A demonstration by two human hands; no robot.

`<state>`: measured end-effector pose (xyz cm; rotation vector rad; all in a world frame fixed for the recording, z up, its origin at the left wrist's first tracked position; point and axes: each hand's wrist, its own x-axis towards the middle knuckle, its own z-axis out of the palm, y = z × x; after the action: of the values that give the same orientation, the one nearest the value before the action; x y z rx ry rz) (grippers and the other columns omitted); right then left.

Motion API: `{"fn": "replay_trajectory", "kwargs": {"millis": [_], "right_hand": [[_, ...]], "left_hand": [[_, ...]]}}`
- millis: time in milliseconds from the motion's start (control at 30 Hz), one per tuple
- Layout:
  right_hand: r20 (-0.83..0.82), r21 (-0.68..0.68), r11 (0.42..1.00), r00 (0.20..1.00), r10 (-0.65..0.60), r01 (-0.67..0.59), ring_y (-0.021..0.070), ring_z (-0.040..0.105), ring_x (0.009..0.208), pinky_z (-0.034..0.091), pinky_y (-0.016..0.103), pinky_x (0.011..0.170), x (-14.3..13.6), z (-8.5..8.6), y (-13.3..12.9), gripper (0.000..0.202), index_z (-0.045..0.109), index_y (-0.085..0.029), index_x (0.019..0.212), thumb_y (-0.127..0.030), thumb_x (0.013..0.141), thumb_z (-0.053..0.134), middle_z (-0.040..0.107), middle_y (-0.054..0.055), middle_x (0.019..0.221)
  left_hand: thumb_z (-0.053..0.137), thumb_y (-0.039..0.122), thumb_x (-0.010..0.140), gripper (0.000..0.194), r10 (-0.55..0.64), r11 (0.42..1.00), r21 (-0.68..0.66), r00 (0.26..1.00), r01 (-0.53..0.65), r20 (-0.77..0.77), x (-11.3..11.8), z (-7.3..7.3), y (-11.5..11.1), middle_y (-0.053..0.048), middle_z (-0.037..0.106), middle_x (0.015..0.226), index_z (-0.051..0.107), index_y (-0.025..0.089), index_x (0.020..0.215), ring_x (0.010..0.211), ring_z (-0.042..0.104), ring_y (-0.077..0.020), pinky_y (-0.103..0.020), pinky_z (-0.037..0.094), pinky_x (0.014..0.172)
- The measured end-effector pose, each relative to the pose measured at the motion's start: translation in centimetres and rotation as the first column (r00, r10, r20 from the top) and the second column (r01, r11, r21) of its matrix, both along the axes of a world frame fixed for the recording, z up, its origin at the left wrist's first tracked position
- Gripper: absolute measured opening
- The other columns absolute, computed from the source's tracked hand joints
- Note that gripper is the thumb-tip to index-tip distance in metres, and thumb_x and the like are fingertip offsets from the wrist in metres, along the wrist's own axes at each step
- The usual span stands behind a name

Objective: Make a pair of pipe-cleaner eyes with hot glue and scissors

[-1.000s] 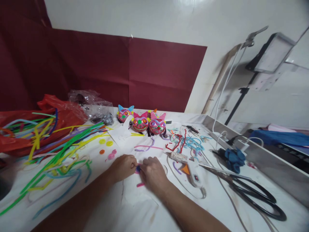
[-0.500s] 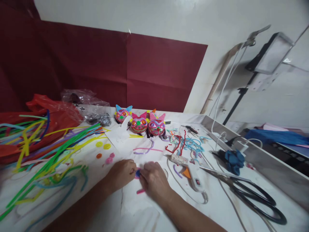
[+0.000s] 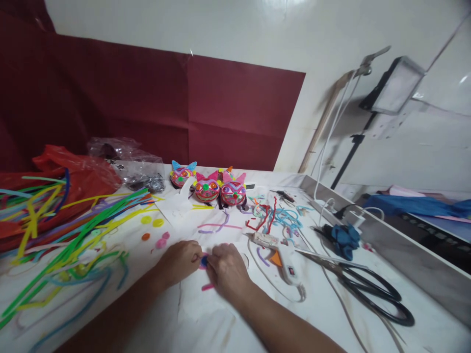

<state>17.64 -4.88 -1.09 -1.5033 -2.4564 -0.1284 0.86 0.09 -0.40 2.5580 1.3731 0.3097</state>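
Note:
Between my two hands is a small round blue and pink piece [image 3: 203,261], close to the table top. My left hand [image 3: 183,262] has its fingers closed on the piece's left edge. From the other side, my right hand [image 3: 228,268] pinches it with curled fingers, which cover part of it. A short pink strip [image 3: 208,287] lies just below my right hand. Pink discs [image 3: 162,241], an orange disc [image 3: 145,237] and yellow discs [image 3: 158,222] lie to the left. A white glue gun [image 3: 290,264] rests to the right of my right hand.
Large black-handled scissors [image 3: 368,287] and a cable lie at the right. Several colourful animal-face figures [image 3: 207,187] stand at the back. Fuzzy coloured stems [image 3: 91,220] and a red bag [image 3: 81,169] fill the left. A raised edge [image 3: 397,240] borders the table's right side.
The whole view has shifted slightly, so the things appear a little further left. Both hands stay closed around the blue and pink piece, with almost no change in their pose.

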Motion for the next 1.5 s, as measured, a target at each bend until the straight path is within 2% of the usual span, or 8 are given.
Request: {"fn": "replay_trajectory", "kwargs": {"millis": [167, 567, 833, 1100, 1367, 1500], "right_hand": [[0.027, -0.044, 0.999, 1.000, -0.001, 0.002, 0.0221, 0.060, 0.089, 0.035, 0.036, 0.077, -0.1, 0.6, -0.1, 0.020, 0.074, -0.015, 0.088, -0.020, 0.094, 0.056, 0.071, 0.008, 0.091], [0.040, -0.055, 0.998, 0.999, 0.022, -0.019, 0.0221, 0.061, 0.090, 0.034, 0.036, 0.079, -0.1, 0.5, 0.3, 0.018, 0.075, -0.016, 0.088, -0.020, 0.094, 0.057, 0.071, 0.008, 0.089], [0.042, -0.067, 0.998, 0.999, 0.013, -0.010, 0.0218, 0.061, 0.090, 0.036, 0.036, 0.079, 0.0, 0.8, 0.2, 0.019, 0.075, -0.016, 0.088, -0.019, 0.094, 0.057, 0.071, 0.008, 0.089], [0.036, -0.066, 0.998, 0.999, 0.010, -0.008, 0.0225, 0.062, 0.091, 0.036, 0.037, 0.081, 0.0, 0.4, 0.5, 0.020, 0.075, -0.017, 0.090, -0.020, 0.094, 0.055, 0.071, 0.008, 0.089], [0.064, -0.100, 0.995, 0.998, 0.014, -0.008, 0.0229, 0.062, 0.092, 0.037, 0.037, 0.080, -0.2, 1.2, 0.3, 0.019, 0.075, -0.017, 0.091, -0.018, 0.093, 0.056, 0.071, 0.009, 0.091], [0.069, -0.091, 0.996, 0.997, 0.024, -0.018, 0.0224, 0.062, 0.091, 0.037, 0.037, 0.080, -0.2, 1.1, 0.3, 0.021, 0.076, -0.017, 0.091, -0.019, 0.094, 0.055, 0.071, 0.009, 0.090]], "left_hand": [[0.048, 0.009, 0.078, 0.023, 0.023, 1.000, -0.002, 1.000, -0.023, 0.011, 0.0, 0.0, -0.1, 0.000, 0.058, 0.067, 0.051, 0.019, 0.058, 0.064, 0.051, -0.0138, -0.027, 0.032, 0.062], [0.049, 0.011, 0.078, 0.021, 0.028, 1.000, -0.006, 0.999, -0.027, 0.030, -0.2, -0.5, 0.2, 0.001, 0.054, 0.065, 0.047, 0.019, 0.059, 0.063, 0.049, -0.0129, -0.027, 0.029, 0.060], [0.048, 0.009, 0.075, 0.021, 0.002, 1.000, 0.013, 0.999, -0.002, 0.039, -0.2, -0.5, 0.2, 0.000, 0.052, 0.063, 0.043, 0.019, 0.056, 0.062, 0.047, -0.0127, -0.027, 0.030, 0.060], [0.047, 0.007, 0.072, 0.021, -0.023, 0.999, 0.039, 0.999, 0.022, 0.043, -0.3, -0.9, 0.6, 0.001, 0.052, 0.062, 0.040, 0.019, 0.056, 0.061, 0.048, -0.0128, -0.027, 0.030, 0.060], [0.046, 0.005, 0.071, 0.020, -0.007, 1.000, 0.027, 0.998, 0.006, 0.070, -0.4, -1.3, 0.7, 0.001, 0.055, 0.065, 0.044, 0.019, 0.057, 0.063, 0.050, -0.0133, -0.026, 0.032, 0.062], [0.048, 0.006, 0.072, 0.020, -0.008, 0.999, 0.032, 0.998, 0.006, 0.060, -0.4, -1.3, 0.6, 0.001, 0.055, 0.064, 0.045, 0.019, 0.057, 0.062, 0.049, -0.0131, -0.027, 0.030, 0.060]]}}
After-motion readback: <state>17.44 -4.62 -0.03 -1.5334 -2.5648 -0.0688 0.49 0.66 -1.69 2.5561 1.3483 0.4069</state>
